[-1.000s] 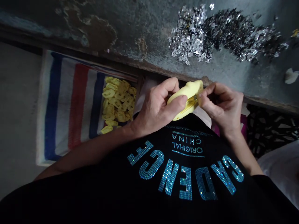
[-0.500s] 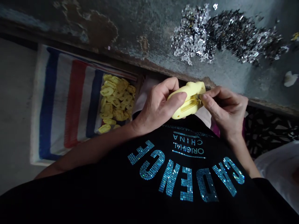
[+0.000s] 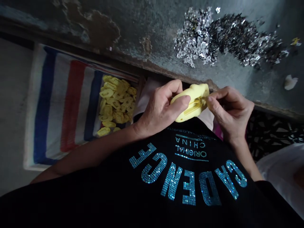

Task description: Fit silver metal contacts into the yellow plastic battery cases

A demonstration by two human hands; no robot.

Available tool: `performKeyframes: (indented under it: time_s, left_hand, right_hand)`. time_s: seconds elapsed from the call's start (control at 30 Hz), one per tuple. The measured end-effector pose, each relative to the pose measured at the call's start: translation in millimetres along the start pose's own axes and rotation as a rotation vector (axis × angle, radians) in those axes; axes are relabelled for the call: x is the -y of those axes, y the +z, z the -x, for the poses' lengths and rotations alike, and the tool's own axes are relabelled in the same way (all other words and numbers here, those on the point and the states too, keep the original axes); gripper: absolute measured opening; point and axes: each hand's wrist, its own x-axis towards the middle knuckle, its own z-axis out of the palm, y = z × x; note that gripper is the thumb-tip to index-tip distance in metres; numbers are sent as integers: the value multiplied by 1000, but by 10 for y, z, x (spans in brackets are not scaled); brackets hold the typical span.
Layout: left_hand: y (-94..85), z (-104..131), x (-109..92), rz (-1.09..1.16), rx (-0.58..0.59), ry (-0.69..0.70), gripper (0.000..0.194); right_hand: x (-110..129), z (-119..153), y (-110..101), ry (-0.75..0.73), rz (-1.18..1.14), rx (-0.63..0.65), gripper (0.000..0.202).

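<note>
My left hand (image 3: 158, 109) is closed around a pale yellow plastic housing (image 3: 197, 91), thumb across its near face. The housing is rounded, with a long slot, inner ribs and small holes, and is tilted just in front of the bench edge. At its right end my right hand (image 3: 231, 110) is closed in a pinch, thumb and forefinger at the slot's opening. What lies between those fingertips is too small to make out. Beyond the hands, a heap of small shiny metal clips (image 3: 197, 41) lies on the bench.
The worn grey bench (image 3: 152, 28) runs across the top. A white crumpled scrap (image 3: 291, 82) and a small yellow bit (image 3: 295, 41) lie at its right. On the left, a box lined with striped sheeting (image 3: 72, 104) holds several yellow plastic parts (image 3: 117, 101). White cloth (image 3: 282, 169) shows at lower right.
My right fingertips have drawn slightly right, away from the slot, where a small metallic piece showed earlier. The left hand still holds the housing in nearly the same place.
</note>
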Motion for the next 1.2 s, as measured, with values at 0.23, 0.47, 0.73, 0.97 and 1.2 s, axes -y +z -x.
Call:
performKeyframes:
  time_s: [0.23, 0.47, 0.73, 0.97, 1.2]
  left_hand:
    - [9, 9, -80, -118, 12, 172, 29]
    - [58, 65, -226, -107, 200, 183, 30]
    - [114, 74, -377, -297, 349, 297, 33]
    - [103, 80, -214, 31, 494, 47, 91]
    - [31, -53, -5, -4, 512, 280, 63]
  right_hand:
    - [-58, -129, -92, 69, -1, 168, 51]
    - [-177, -156, -130, 41, -127, 221, 56]
    - [-273, 31, 7, -53, -250, 5, 54]
    - [-408, 114, 30, -303, -295, -257, 52]
    - [-310, 148, -21, -297, -215, -248, 52]
